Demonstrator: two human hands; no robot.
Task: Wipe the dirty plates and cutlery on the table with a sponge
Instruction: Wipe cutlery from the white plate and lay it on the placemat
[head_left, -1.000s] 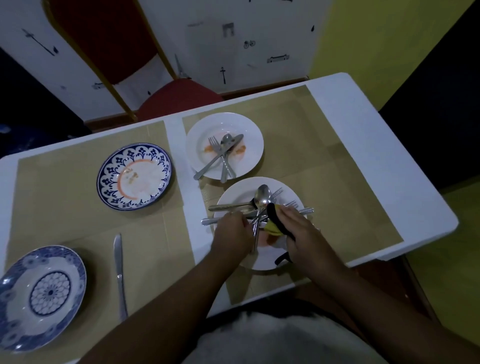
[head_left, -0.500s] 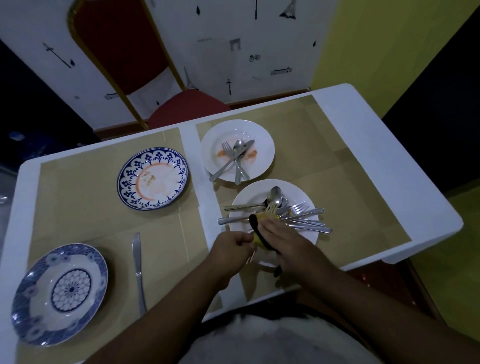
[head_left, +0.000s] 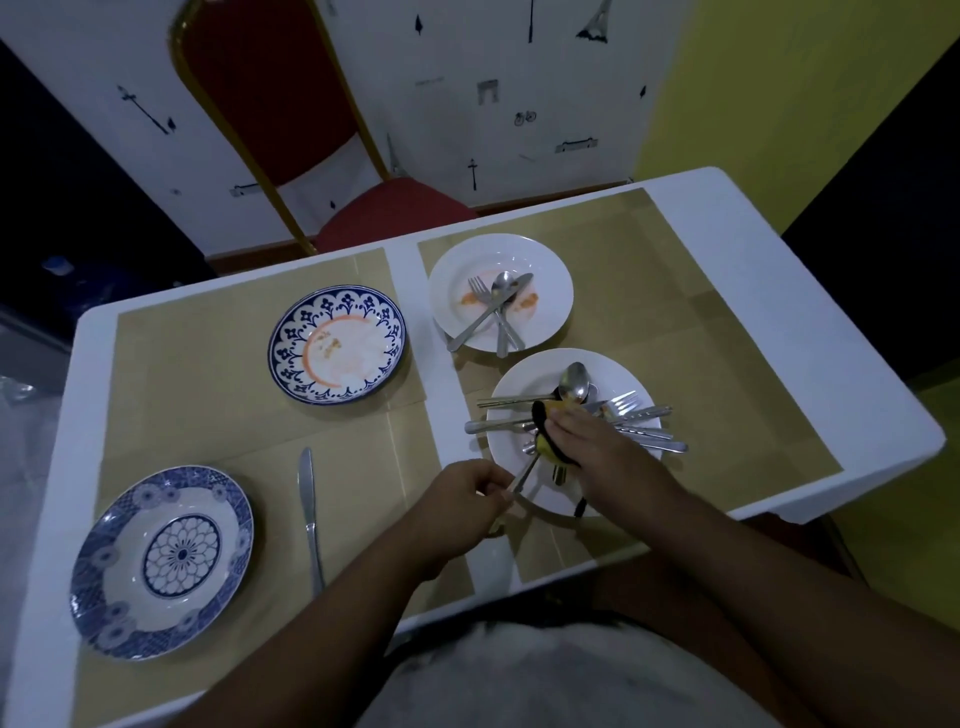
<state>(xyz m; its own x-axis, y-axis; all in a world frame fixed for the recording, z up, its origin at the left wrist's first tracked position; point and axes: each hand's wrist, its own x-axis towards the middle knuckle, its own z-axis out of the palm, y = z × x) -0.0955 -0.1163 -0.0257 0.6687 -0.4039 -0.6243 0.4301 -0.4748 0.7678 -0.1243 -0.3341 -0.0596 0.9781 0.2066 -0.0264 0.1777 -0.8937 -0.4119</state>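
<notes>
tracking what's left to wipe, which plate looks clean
The blue medallion plate at near left: no smears. The other blue plate has orange smears; the far white plate and near white plate hold cutlery.

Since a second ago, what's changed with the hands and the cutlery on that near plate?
The left hand, pinching a utensil handle, drew back leftward and nearer, off the near white plate, pulling it out from under the sponge. The right hand kept the sponge pressed on the cutlery pile; the lone knife stayed put.
</notes>
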